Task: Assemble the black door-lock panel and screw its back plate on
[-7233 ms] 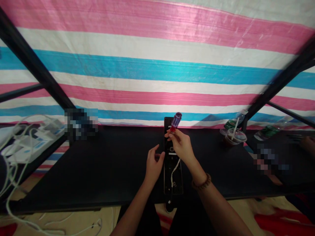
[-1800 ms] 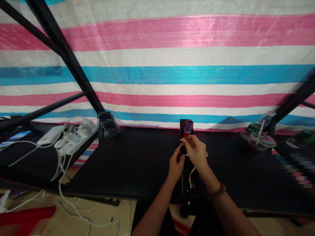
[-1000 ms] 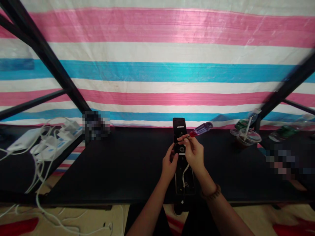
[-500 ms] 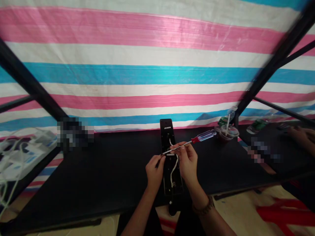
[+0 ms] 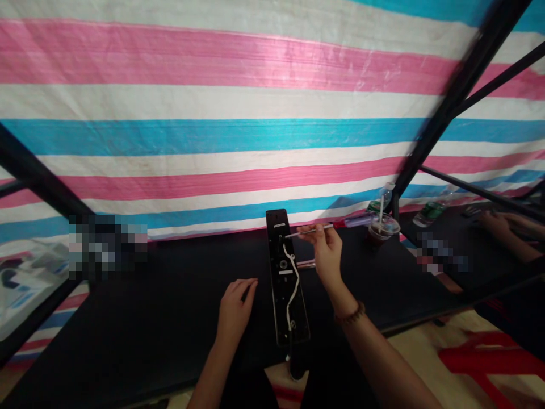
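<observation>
A long black panel (image 5: pixel 284 295) lies lengthwise on the black table (image 5: pixel 162 318), with a white cable (image 5: pixel 290 284) curling along its face. My right hand (image 5: pixel 326 253) pinches the metal shaft of a screwdriver (image 5: pixel 340 225) with a red and purple handle, held level above the panel's far end, tip pointing left. My left hand (image 5: pixel 235 307) rests on the table just left of the panel, fingers loosely spread, holding nothing.
A lidded drink cup with a straw (image 5: pixel 383 229) and bottles (image 5: pixel 430 213) stand at the back right. Another person's hands (image 5: pixel 498 222) work at the far right. Black frame bars (image 5: pixel 443 113) cross both sides. A striped tarp (image 5: pixel 238 130) hangs behind. Chargers and cables (image 5: pixel 25 278) lie at left.
My left hand has left the panel and dropped to the table on its left. My right hand has carried the screwdriver up toward the panel's far end. The view has swung right.
</observation>
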Demonstrator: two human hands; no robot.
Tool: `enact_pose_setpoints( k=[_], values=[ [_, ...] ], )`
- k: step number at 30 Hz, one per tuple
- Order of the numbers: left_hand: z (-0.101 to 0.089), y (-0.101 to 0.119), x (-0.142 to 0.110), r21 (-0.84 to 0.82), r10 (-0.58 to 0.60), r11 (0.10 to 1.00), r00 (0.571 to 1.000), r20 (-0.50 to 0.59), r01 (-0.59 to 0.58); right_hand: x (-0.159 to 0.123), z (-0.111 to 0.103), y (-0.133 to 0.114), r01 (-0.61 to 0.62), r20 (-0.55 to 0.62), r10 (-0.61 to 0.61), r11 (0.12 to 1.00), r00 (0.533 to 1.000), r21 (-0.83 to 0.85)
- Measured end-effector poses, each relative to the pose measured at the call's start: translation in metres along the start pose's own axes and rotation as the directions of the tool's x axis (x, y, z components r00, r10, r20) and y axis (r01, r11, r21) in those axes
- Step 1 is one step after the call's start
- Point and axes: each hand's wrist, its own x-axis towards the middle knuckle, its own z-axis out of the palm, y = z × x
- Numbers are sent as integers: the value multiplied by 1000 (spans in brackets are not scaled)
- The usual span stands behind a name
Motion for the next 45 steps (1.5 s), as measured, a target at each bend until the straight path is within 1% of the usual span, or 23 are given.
enact_pose_setpoints(
  k=[2, 4, 6, 7, 9, 11, 12, 14, 17, 19, 21, 24, 28, 32, 35, 42, 45],
  values=[
    [-6, -18, 2, 173, -26, 985, 996, 86, 11, 36, 5, 4, 73, 89, -63, 990, 994, -120],
    [-9, -28, 4, 289, -61, 957, 992, 110, 27, 66, 11, 12, 138, 163, -99, 960, 982, -245],
    [-10, -30, 4, 331, -77, 942, 994, 72, 49, 88, 18, 24, 188, 219, -117, 921, 969, -342],
    [-8, -27, 3, 325, -85, 943, 996, 39, 68, 96, 20, 30, 207, 235, -123, 903, 964, -376],
    [-2, -15, -1, 248, -120, 960, 992, -40, 127, 104, 22, 42, 236, 251, -138, 877, 958, -419],
    [11, 2, -9, 93, -178, 978, 981, -84, 185, 109, 22, 50, 254, 250, -154, 860, 956, -442],
    [20, 11, -15, 3, -203, 979, 976, -76, 204, 110, 22, 54, 260, 247, -160, 854, 956, -450],
    [39, 29, -29, -140, -214, 967, 977, -5, 211, 112, 20, 57, 263, 245, -163, 847, 956, -461],
    [62, 45, -48, -254, -227, 938, 972, 66, 236, 116, 20, 59, 255, 246, -153, 847, 957, -467],
    [70, 47, -55, -288, -251, 921, 964, 84, 264, 118, 20, 59, 248, 245, -146, 850, 958, -465],
    [71, 44, -57, -316, -259, 908, 961, 96, 276, 118, 21, 58, 244, 239, -147, 857, 960, -454],
    [68, 39, -55, -353, -250, 892, 959, 136, 283, 116, 21, 59, 243, 238, -150, 870, 960, -429],
    [64, 38, -53, -362, -252, 880, 948, 195, 308, 113, 21, 60, 261, 270, -150, 858, 951, -442],
    [63, 39, -54, -377, -259, 871, 946, 196, 316, 117, 24, 59, 310, 329, -156, 814, 931, -491],
    [63, 39, -54, -376, -254, 873, 948, 189, 309, 124, 27, 59, 341, 386, -139, 781, 912, -524],
    [63, 41, -54, -359, -252, 884, 952, 175, 300, 133, 32, 59, 371, 508, -66, 764, 859, -528],
    [64, 42, -55, -342, -260, 887, 947, 186, 311, 136, 35, 59, 367, 510, -57, 763, 858, -533]
  ],
)
